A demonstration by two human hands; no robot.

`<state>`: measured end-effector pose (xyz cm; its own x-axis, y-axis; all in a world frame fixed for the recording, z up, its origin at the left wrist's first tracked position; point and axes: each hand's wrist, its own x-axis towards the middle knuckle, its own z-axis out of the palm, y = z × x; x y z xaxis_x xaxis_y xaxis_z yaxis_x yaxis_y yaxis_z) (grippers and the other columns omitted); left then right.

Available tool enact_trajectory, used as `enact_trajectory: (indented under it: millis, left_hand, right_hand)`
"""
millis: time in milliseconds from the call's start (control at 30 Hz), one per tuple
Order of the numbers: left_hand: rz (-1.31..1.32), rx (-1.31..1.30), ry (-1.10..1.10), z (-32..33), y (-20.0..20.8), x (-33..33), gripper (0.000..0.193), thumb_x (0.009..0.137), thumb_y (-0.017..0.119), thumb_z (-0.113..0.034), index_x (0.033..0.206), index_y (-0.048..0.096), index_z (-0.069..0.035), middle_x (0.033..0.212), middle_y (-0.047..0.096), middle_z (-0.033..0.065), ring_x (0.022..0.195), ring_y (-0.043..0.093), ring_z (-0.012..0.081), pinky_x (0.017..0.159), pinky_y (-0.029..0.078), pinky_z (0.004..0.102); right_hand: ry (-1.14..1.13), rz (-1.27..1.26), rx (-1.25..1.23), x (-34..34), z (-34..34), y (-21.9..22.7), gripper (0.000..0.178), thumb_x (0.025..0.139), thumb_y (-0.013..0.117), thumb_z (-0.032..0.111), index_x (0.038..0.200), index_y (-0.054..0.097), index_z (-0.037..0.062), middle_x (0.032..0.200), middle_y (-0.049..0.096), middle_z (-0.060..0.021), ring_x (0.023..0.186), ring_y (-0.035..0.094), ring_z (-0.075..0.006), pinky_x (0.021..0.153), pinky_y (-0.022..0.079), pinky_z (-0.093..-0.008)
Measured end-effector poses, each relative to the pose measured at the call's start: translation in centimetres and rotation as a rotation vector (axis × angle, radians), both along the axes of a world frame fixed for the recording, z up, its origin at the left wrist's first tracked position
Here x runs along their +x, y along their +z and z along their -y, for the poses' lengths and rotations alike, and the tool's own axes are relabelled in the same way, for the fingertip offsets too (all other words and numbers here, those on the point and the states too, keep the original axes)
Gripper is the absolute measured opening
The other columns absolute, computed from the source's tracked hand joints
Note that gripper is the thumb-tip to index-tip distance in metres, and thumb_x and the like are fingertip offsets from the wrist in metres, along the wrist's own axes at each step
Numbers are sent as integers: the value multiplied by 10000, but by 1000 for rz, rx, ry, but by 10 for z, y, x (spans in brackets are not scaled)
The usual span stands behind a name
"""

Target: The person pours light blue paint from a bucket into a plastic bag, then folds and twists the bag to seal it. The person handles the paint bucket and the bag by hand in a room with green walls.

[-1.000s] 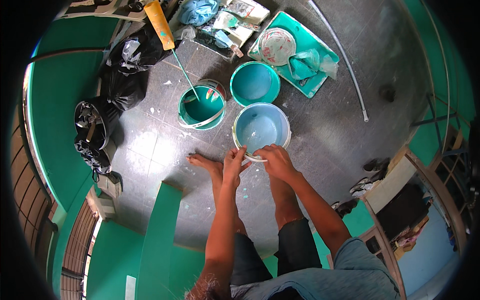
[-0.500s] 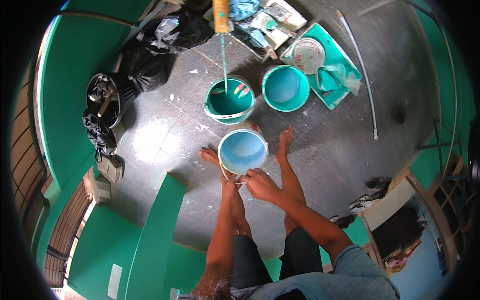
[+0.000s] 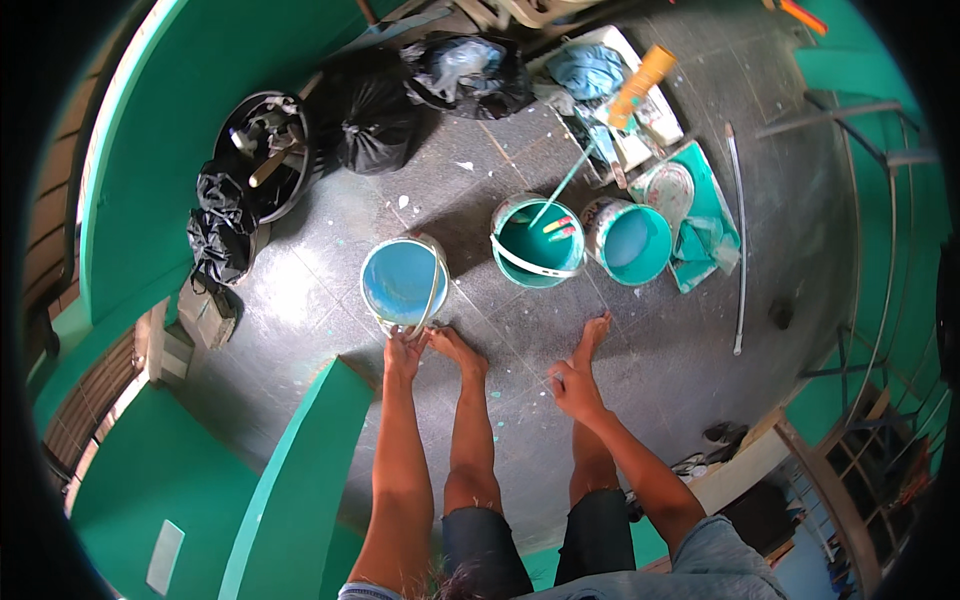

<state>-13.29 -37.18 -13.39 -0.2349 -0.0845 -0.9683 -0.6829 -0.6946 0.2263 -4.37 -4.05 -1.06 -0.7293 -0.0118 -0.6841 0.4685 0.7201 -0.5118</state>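
Seemingly steadying the bluish-inside bucket [image 3: 395, 287], with left fingers [image 3: 402, 345] pinching its handle [image 3: 435, 285] and right fingers [image 3: 562, 376] loosely open, empty, next requiring level support.

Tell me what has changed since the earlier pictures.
The bucket with the pale-blue inside has moved left past the green roller bucket and is now on its left. The right hand has let go of it; the left hand stays at its near rim. The roller remains in its bucket, and the other green bucket remains beside the tray.
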Motion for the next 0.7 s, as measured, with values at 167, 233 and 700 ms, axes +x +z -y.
enact_trajectory:
  millis: [167,233,700]
  left_hand:
    - [7,-54,-171,30,-7,-28,514,957,338,-262,1398,145,-81,1402,253,187,1269,315,356,978,385,492]
    - [-23,-46,-294,36,-6,-28,585,931,409,-326,1404,150,-99,1401,269,185,1272,313,343,965,375,500]
    - [-24,-165,-724,54,187,46,433,889,495,-310,1239,437,-63,1160,537,123,1091,505,238,892,421,384]
  right_hand:
    - [-103,172,-30,27,4,3,200,852,501,195,792,586,24,696,599,-157,654,594,-260,632,455,-344]
    - [-100,262,-35,48,2,-8,241,859,481,218,772,593,24,674,592,-142,676,595,-240,666,451,-333]
    - [-246,-76,274,-96,-75,22,211,809,566,223,784,579,14,685,606,-158,622,594,-305,584,456,-383]
